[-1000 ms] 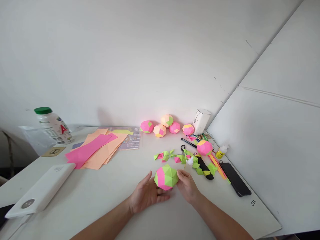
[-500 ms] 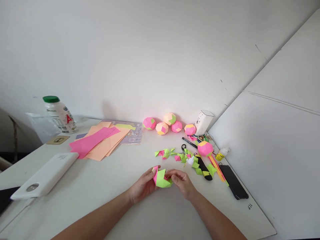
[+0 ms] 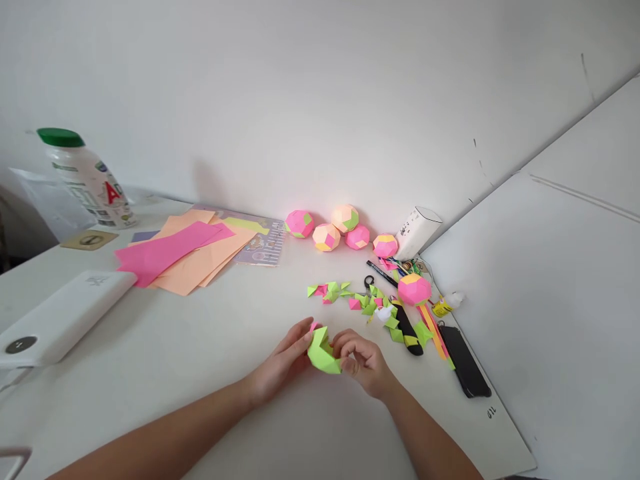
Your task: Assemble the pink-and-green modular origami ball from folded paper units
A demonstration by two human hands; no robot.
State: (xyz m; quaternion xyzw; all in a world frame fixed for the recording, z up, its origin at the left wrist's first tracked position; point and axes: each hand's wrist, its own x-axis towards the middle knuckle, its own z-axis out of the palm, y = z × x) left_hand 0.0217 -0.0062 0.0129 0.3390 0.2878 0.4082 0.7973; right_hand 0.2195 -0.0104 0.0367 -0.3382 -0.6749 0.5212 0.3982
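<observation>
A partly built folded-paper ball (image 3: 323, 357), mostly green with a bit of pink at its upper left, is held between my hands above the table. My left hand (image 3: 285, 360) wraps its left side, fingers behind it and thumb in front. My right hand (image 3: 361, 360) pinches the ball's right edge, with the fingertips at its open side. Beyond my hands lie several small folded green and pink paper pieces (image 3: 370, 307) in a loose row. Several finished paper balls (image 3: 326, 237) in pink, peach and yellow stand against the wall.
A glue bottle (image 3: 447, 304), a black phone (image 3: 465, 360), paper strips (image 3: 434, 333) and a black-and-yellow cutter (image 3: 407, 328) lie to the right. Leftward are coloured paper sheets (image 3: 185, 260), a white power bank (image 3: 65, 320) and a green-capped bottle (image 3: 87, 180). A white cup (image 3: 419, 233) stands behind.
The view has shifted and tilted a little. The paper ball has turned in my hands, showing more green and less pink. Both hands keep their hold.
</observation>
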